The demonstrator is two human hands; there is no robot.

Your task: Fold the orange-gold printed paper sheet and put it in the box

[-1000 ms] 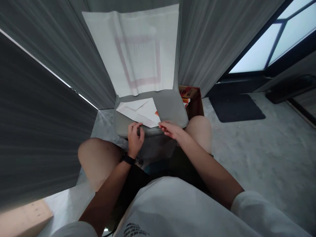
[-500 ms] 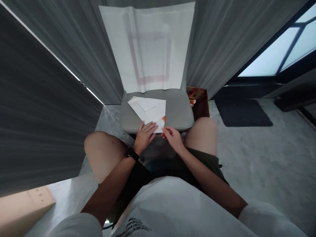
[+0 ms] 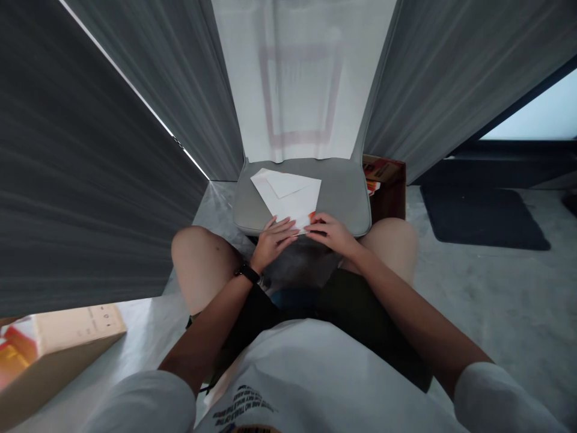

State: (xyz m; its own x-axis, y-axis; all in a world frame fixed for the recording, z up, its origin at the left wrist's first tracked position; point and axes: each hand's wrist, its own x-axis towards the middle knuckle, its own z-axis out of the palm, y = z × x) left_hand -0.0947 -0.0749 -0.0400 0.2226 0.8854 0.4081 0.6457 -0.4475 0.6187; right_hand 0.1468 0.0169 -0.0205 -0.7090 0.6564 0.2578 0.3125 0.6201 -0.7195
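A folded white sheet of paper (image 3: 291,195), with a triangular flap and an orange-red printed patch at its near right corner, rests on the grey chair seat (image 3: 347,192). Its near edge reaches the front of the seat. My left hand (image 3: 274,239), with a dark watch on the wrist, lies over the near left part of the paper, fingers stretched and pressing down. At the near right corner, my right hand (image 3: 332,233) has its fingers closed on the paper's edge beside the orange patch. The underside of the paper there is hidden.
A large white sheet (image 3: 302,90) with a faint reddish rectangle hangs over the chair's backrest. An open carton (image 3: 392,186) stands right of the chair, another cardboard box (image 3: 85,331) at the lower left. Grey curtains (image 3: 175,78) enclose the chair; a dark mat (image 3: 482,216) lies on the floor.
The view has shifted, so the chair appears further right. My right hand has turned, its fingers now lying further over the paper's corner. My left hand stays on the paper.
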